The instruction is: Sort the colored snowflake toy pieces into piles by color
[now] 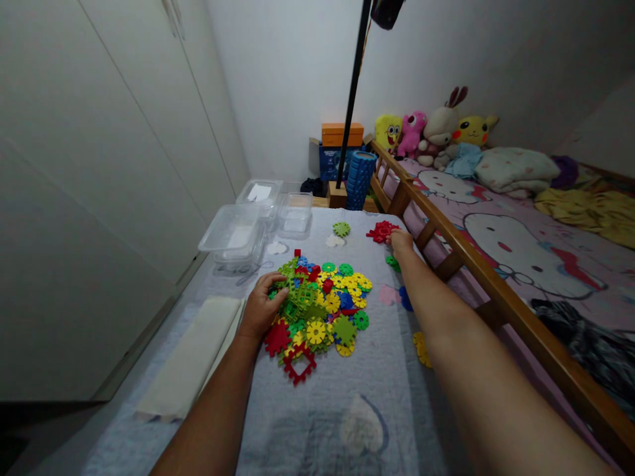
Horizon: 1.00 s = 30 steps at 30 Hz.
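Observation:
A mixed pile of plastic interlocking building pieces [330, 303], with yellow, green, blue and red toothed discs and squares, lies mid-table. My left hand [264, 305] is at the pile's left side, fingers curled against a cluster of green lattice pieces [301, 301]. Out at the far right, my right hand [401, 242] has its fingers closed at a small heap of red pieces [381, 231]; the fingertips are partly hidden. Near my right forearm lie a green disc [393, 263], a blue disc [405, 299] and a yellow disc [421, 349]. One green piece [341, 229] sits apart at the back.
Clear plastic boxes [233, 231] stand at the table's back left, with a smaller clear box [296, 215] beside them. A folded cream cloth [191, 357] lies at left. A wooden bed rail [446, 235] runs along the right. A black pole [351, 99] rises behind the table.

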Available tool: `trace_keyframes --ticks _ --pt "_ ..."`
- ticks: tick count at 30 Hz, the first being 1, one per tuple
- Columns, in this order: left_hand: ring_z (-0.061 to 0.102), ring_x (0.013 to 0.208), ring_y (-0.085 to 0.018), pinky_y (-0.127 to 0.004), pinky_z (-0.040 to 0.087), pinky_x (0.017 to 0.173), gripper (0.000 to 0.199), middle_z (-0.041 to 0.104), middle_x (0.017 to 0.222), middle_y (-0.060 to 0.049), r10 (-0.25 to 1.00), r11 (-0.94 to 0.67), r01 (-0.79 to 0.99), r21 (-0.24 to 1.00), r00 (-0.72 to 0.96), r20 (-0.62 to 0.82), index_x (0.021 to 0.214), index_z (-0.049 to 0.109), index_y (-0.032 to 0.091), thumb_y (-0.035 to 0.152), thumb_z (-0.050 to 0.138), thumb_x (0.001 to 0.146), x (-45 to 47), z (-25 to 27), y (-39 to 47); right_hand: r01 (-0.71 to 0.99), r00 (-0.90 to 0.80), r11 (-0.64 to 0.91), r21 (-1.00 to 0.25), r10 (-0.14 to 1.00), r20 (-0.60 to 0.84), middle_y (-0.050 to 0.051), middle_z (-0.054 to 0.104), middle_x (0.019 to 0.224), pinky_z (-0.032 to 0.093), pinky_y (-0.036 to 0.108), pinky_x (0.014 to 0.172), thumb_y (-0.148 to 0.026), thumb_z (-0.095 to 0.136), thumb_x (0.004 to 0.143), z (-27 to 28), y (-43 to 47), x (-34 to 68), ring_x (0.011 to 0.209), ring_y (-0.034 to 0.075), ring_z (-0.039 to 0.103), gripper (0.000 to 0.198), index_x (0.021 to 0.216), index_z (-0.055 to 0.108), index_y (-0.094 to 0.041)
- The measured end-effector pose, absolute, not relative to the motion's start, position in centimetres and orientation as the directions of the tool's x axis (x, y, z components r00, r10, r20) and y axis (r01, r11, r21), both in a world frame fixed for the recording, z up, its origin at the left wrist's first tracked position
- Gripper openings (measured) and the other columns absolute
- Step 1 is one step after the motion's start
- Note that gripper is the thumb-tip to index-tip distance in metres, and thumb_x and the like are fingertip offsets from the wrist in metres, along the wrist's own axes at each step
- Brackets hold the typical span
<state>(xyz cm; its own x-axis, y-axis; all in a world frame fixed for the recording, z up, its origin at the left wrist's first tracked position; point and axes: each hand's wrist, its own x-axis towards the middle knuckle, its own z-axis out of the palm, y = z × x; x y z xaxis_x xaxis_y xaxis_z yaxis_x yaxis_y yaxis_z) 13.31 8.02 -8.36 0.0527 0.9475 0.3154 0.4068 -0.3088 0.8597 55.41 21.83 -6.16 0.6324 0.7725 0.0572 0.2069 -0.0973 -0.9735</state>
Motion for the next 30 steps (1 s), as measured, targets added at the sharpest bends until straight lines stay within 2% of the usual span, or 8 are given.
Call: trace_keyframes --ticks 5,9,13,16,20,25,27,30 --pt "0.060 0.120 -0.028 -0.047 0.042 0.113 0.031 0.066 0.120 -0.010 0.951 -0.298 0.398 0.868 0.046 0.306 0.100 0.069 0.020 0.042 0.062 0.079 13.3 -8.4 8.0 0.066 0.686 -0.053 -0.996 0.728 0.007 -0.006 0.056 0.061 0.049 0.016 0.050 -0.013 0.060 0.071 -5.6 21.3 55.3 0.051 0.007 0.057 0.010 0.079 0.058 -0.019" --pt "0.060 0.120 -0.028 -0.047 0.042 0.113 0.031 0.066 0.120 -0.010 0.951 -0.298 0.400 0.867 0.048 0.305 0.100 0.068 0.020 0.042 0.062 0.079 13.3 -8.4 8.1 -0.061 0.692 0.021 -0.998 0.721 -0.028 -0.006 0.057 0.068 0.049 0.016 0.053 -0.010 0.059 0.064 -5.1 20.3 55.1 0.056 0.007 0.057 0.019 0.079 0.055 -0.020" --pt "0.060 0.119 -0.027 -0.047 0.042 0.113 0.031 0.066 0.119 -0.010 0.950 -0.302 0.403 0.864 0.054 0.306 0.099 0.068 0.021 0.042 0.062 0.078 13.2 -8.5 8.1 -0.099 0.684 -0.019 -0.995 0.725 -0.082 -0.006 0.057 0.068 0.049 0.017 0.055 -0.011 0.059 0.061 -4.3 19.1 54.5 0.060 0.008 0.058 0.023 0.081 0.055 -0.020" --pt "0.060 0.120 -0.027 -0.046 0.042 0.113 0.031 0.066 0.120 -0.010 0.951 -0.299 0.405 0.864 0.055 0.303 0.099 0.068 0.021 0.043 0.063 0.078 13.2 -8.4 8.1 -0.092 0.626 -0.046 -0.995 0.775 -0.094 -0.005 0.060 0.070 0.049 0.019 0.057 -0.013 0.060 0.059 -3.6 18.0 53.4 0.063 0.010 0.060 0.024 0.082 0.056 -0.020" --pt "0.060 0.120 -0.027 -0.045 0.042 0.113 0.031 0.066 0.120 -0.009 0.951 -0.303 0.410 0.861 0.064 0.304 0.100 0.068 0.021 0.042 0.062 0.079 13.3 -8.3 8.1 0.001 0.415 -0.099 -0.995 0.905 -0.089 -0.001 0.068 0.078 0.048 0.022 0.059 -0.018 0.062 0.063 -2.8 16.2 50.9 0.065 0.011 0.062 0.022 0.085 0.059 -0.020" --pt "0.060 0.120 -0.026 -0.044 0.042 0.113 0.031 0.066 0.120 -0.009 0.948 -0.311 0.417 0.854 0.066 0.312 0.102 0.068 0.021 0.042 0.062 0.080 13.3 -8.3 8.1 0.269 0.036 -0.139 -0.953 0.990 -0.135 0.001 0.070 0.078 0.046 0.022 0.058 -0.019 0.065 0.068 -2.3 13.8 46.7 0.064 0.013 0.062 0.022 0.089 0.063 -0.018" --pt "0.060 0.120 -0.026 -0.044 0.042 0.113 0.031 0.066 0.120 -0.009 0.948 -0.309 0.418 0.854 0.066 0.311 0.102 0.068 0.021 0.042 0.062 0.080 13.3 -8.3 8.1 0.410 -0.113 -0.084 -0.908 0.983 -0.142 0.001 0.070 0.076 0.045 0.022 0.060 -0.019 0.065 0.071 -2.0 13.0 45.1 0.065 0.012 0.060 0.019 0.089 0.067 -0.016" --pt "0.060 0.120 -0.026 -0.044 0.042 0.113 0.030 0.066 0.120 -0.009 0.951 -0.301 0.416 0.858 0.064 0.302 0.101 0.067 0.021 0.042 0.062 0.080 13.2 -8.3 8.1 0.549 -0.352 0.093 -0.831 0.927 -0.128 0.001 0.071 0.080 0.045 0.023 0.066 -0.022 0.066 0.077 -1.5 12.0 43.0 0.071 0.013 0.060 0.016 0.090 0.072 -0.015"
